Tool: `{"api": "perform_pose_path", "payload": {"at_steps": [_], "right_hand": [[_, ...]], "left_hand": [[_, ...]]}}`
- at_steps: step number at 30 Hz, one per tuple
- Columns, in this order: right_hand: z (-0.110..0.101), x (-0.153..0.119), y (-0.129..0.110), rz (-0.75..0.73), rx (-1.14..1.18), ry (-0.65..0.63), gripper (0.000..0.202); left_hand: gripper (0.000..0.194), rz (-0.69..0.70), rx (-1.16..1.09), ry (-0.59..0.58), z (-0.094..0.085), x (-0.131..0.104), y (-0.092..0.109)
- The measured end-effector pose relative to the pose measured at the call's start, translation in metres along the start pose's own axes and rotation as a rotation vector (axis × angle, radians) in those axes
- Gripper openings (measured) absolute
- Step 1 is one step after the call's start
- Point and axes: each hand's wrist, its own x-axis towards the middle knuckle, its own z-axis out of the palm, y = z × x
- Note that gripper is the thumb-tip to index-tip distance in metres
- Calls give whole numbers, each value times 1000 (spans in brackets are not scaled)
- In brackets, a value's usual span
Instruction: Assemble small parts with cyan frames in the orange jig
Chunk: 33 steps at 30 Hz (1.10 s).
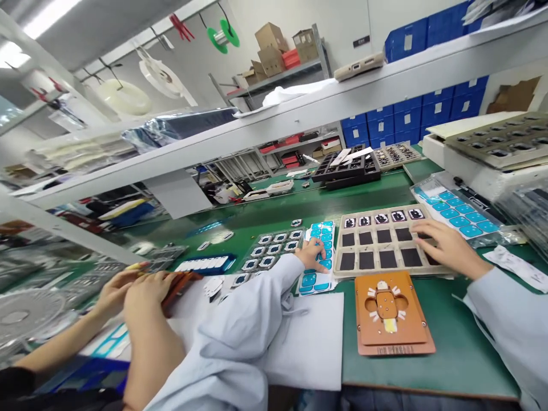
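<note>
We've got both hands out over the bench, and our best read is a mid-handling step: left hand (312,255) at the blue sheet (329,251), right hand (447,245) at the R end of the compartment tray (374,248). As we judge it, a lift off the sheet calls for a pinch btwn thumb and fingertip; work at the tray calls for lighter, flatter fingers so the parts don't shift. Re fingers: on the left, thumb and fingers stand apart, w/ blue sheet showing in the gap; on the right, index and thumb reach out w/ a gap btwn tips, over the tray's R-hand compartments. View's poor there, small & a bit blurred, so we can't be sure if the R tips press on the tray or just hover. The sheet lies under and just beside the L fingers, along the tray's L edge. The tray's top row has five printed parts (381,218); the rows below hold dark squares (389,258), the rightmost spots partly hidden by our hand. The orange fixture (387,308) sits just in front of the tray, nearer us, btwn our forearms and apart from both hands. Off L, a co-worker's hands (148,288) are on a brown block (182,283).
</note>
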Motion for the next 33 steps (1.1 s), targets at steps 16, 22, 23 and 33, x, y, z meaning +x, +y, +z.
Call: {"api": "perform_pose_path", "payload": {"at_steps": [16,22,23,33], "right_hand": [[17,60,81,185,41,-204,26],[13,63,78,257,238,-115,29],[12,63,75,284,274,-77,31],[-22,-1,-44,415,778,-59,45]], "left_hand": [[9,266,-137,387,-5,-79,49],[16,881,-301,767,5,-110,105],[18,1011,-285,808,9,-110,113],[20,1122,-332,715,41,-102,124]]}}
